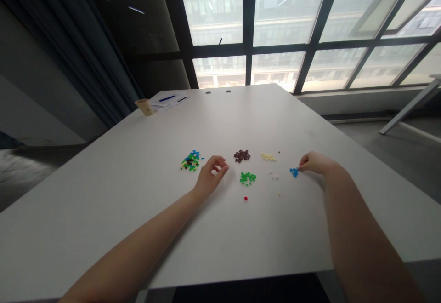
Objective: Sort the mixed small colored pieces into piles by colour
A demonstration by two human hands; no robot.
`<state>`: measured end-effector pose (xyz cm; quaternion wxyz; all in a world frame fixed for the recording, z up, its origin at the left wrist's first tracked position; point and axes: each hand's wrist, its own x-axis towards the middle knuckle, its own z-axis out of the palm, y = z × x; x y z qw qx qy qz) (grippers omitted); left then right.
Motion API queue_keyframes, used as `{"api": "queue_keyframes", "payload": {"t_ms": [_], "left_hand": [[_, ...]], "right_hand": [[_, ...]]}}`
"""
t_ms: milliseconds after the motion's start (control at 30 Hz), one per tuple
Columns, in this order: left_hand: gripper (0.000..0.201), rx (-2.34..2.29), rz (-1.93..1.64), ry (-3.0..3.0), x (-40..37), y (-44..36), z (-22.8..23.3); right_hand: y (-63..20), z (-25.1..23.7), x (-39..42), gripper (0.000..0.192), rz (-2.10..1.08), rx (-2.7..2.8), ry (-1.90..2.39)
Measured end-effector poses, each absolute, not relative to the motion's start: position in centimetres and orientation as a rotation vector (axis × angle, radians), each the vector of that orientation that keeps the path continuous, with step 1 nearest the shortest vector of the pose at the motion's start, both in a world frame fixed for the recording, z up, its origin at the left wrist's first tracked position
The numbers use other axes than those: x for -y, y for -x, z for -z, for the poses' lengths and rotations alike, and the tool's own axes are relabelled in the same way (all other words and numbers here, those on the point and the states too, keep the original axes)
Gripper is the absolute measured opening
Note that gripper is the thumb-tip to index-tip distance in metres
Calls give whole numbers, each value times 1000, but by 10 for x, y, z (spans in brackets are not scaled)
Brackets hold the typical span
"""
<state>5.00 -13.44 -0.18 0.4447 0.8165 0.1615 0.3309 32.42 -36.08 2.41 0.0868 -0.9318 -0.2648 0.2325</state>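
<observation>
Small coloured bricks lie in piles on a white table (pixel 138 192). A mixed pile (pixel 191 160) of blue, green, yellow and dark pieces sits at the left. My left hand (pixel 211 176) rests just right of it, fingers curled, thumb and forefinger pinched; whether they hold a piece I cannot see. A brown pile (pixel 242 156), a green pile (pixel 247 178), a pale yellow pile (pixel 268 157) and a few white pieces (pixel 274 174) lie in the middle. My right hand (pixel 315 162) touches a small blue pile (pixel 294 172) with its fingertips.
A single red brick (pixel 245 198) lies nearer to me than the green pile. At the far left corner stand a paper cup (pixel 146 107) and papers with a blue pen (pixel 167 98). Large windows run behind the table. A slanted table leg shows at the right.
</observation>
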Motion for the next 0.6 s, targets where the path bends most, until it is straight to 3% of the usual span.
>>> {"api": "queue_keyframes", "payload": {"t_ms": [367,500,600], "left_hand": [[16,-596,-1043,-1896,91,-49,2],[19,-699,-1161,-1975,48,-33,2],[21,-761,-1047,-2269,30,-23,6]], "right_hand": [[-329,-17,361,18,-767,847,2755],[-323,-19,356,20,-547,876,2760],[-309,-24,346,21,-332,900,2728]]}}
